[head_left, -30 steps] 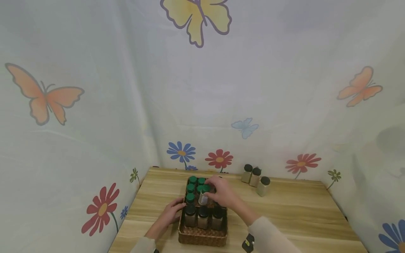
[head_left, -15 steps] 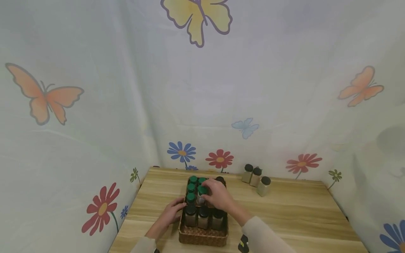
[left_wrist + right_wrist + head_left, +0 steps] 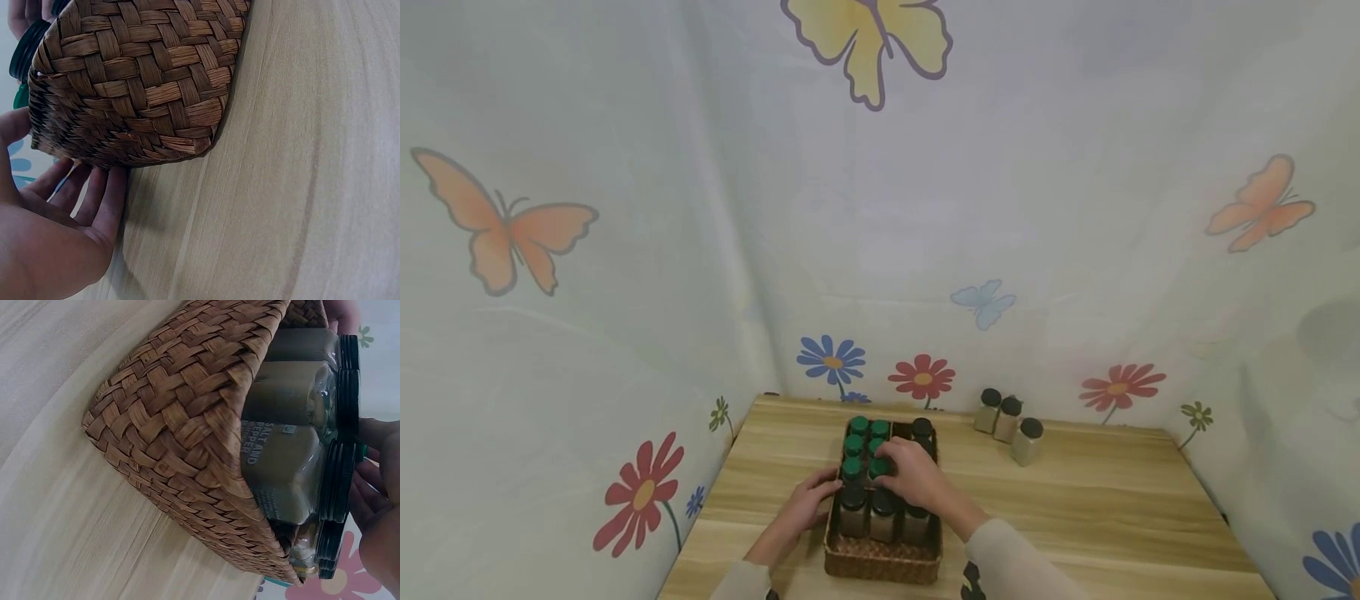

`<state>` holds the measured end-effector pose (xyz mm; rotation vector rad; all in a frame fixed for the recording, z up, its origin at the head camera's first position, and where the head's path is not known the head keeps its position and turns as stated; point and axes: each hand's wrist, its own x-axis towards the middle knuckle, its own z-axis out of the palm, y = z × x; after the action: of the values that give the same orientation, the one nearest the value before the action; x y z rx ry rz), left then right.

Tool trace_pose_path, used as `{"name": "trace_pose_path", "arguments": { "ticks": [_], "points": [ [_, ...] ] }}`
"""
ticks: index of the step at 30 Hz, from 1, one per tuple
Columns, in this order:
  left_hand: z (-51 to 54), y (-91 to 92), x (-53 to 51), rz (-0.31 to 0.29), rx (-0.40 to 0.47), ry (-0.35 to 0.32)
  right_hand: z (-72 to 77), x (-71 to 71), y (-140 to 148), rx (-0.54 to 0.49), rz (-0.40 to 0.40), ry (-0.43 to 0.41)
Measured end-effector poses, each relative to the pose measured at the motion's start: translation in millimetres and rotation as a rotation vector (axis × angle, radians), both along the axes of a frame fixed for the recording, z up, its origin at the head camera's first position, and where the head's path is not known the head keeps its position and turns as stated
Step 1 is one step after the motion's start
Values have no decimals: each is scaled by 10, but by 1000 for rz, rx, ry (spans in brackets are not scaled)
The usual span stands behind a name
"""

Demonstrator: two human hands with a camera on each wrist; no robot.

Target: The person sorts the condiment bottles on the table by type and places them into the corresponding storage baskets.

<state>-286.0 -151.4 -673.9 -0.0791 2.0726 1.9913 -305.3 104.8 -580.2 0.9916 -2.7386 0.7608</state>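
Note:
A brown woven basket (image 3: 882, 570) holds green-capped jars (image 3: 853, 447) at the back left and three black-lidded spice jars (image 3: 883, 518) in front. My right hand (image 3: 919, 477) reaches over the basket and pinches a green-capped jar (image 3: 877, 467) by its cap, low among the others. In the right wrist view, the right hand (image 3: 380, 494) is partly behind the black lids, and one jar (image 3: 278, 472) reads "SALT AND PEPPER". My left hand (image 3: 808, 500) rests against the basket's left side. In the left wrist view its nearly straight fingers (image 3: 94, 194) touch the woven wall (image 3: 156, 81).
Three black-lidded jars (image 3: 1009, 421) stand on the wooden table (image 3: 1090, 500), right of the basket near the back edge. Another black-lidded jar (image 3: 922, 428) sits in the basket's back right corner. A printed cloth (image 3: 880, 208) hangs behind and at both sides.
My right hand has lowered the green-capped jar from a tilted position above the basket to an upright place among the other jars. The left hand has stayed at the basket's side.

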Motion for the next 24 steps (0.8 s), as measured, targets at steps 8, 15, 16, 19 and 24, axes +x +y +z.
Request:
{"name": "trace_pose_path", "arguments": {
  "ticks": [8, 15, 16, 19, 24],
  "points": [
    [24, -3, -6, 0, 6, -25, 11, -57, -59, 74, -8, 6],
    [36, 3, 14, 1, 6, -26, -10, -87, -82, 117, -14, 5],
    [34, 6, 16, 1, 7, -22, -5, -84, -80, 114, -14, 3],
    [48, 10, 16, -1, 6, -16, -9, -85, -71, 83, -19, -8],
    [57, 13, 18, -4, 0, -13, -33, -75, -25, 5, -13, -30]
  ]
}}
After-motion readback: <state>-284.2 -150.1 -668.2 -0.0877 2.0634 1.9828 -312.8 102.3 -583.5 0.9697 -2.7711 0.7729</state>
